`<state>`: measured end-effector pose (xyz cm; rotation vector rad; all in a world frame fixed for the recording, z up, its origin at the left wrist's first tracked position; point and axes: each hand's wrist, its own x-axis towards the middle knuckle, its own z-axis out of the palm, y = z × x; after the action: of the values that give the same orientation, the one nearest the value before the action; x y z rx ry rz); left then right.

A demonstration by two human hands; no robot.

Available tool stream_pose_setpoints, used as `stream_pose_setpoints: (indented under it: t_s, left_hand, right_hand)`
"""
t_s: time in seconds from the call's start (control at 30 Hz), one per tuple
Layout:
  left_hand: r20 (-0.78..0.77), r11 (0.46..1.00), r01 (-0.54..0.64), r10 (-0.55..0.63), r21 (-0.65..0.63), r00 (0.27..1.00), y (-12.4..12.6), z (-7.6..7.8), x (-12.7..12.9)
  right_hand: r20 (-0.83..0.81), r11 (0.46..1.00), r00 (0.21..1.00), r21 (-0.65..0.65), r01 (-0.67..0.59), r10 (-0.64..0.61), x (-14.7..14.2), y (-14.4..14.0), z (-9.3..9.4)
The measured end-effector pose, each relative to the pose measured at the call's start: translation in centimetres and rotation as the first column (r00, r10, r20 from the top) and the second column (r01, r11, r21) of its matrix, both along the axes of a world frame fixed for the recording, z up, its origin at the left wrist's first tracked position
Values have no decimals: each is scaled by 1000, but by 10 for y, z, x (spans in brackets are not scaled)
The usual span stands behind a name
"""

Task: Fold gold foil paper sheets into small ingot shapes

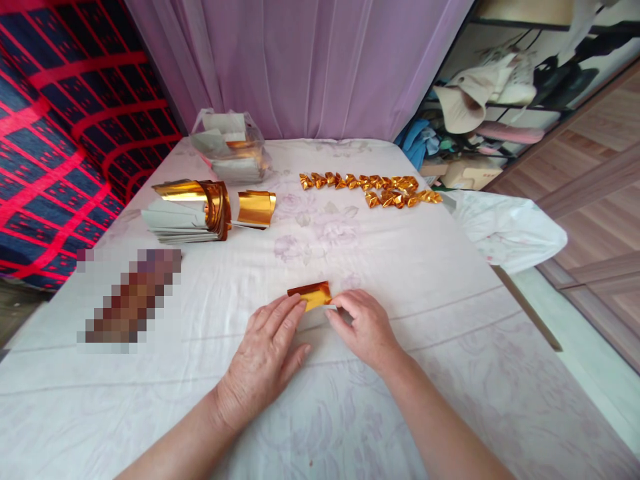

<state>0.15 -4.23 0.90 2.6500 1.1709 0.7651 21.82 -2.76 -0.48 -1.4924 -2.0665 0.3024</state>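
Resting an extended left hand (270, 335) on a gold foil sheet (315, 295) atop the worktop (430, 280), pinching its right end in the grip of the right hand (367, 328).

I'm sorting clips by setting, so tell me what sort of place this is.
Probably a room in a home: a flower-patterned cloth covers the work surface, a purple curtain hangs behind it, and shelves on the right hold a pale cap and shoes.
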Motion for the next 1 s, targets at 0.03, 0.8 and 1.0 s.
stream_pose_setpoints:
  t_s: [0.03,0.8,1.0]
  left_hand:
    - [-30,999,16,-15,36,999,-4,1,3]
    - [-237,996,60,-73,-63,969,-22,-13,19]
    - [-220,994,60,-80,-95,972,-21,-12,19]
  right_hand:
    - [1,1000,1000,-1,4,-4,0,0,0]
    - [-3,995,999,89,49,-49,-4,-1,-3]
    - [6,994,998,82,68,-69,-5,-1,-3]
